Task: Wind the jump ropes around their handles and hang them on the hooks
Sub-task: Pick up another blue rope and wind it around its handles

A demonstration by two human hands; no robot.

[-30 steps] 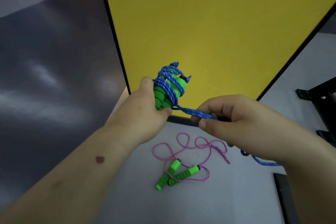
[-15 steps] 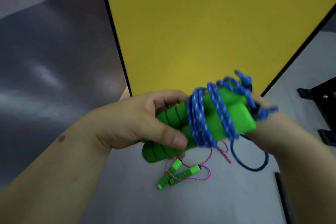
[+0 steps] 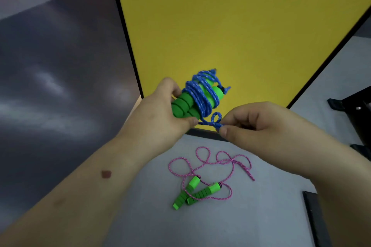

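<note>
Blue braided jump rope point(image 3: 200, 94) wound around paired green foam handles point(image 3: 183, 106)

Left hand point(image 3: 160, 114) grips the handles; right hand point(image 3: 259, 124) fingers pinch a small loop of rope end, above a pink rope point(image 3: 210, 163) on the grey worktop point(image 3: 251, 216).

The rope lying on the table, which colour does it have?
Pink with white flecks, clearest in the head view.

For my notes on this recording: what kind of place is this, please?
Hard to say for sure; probably an indoor activity or sports room. A large yellow panel stands behind a grey floor, where a pink jump rope lies, and a black stand shows at right.
</note>
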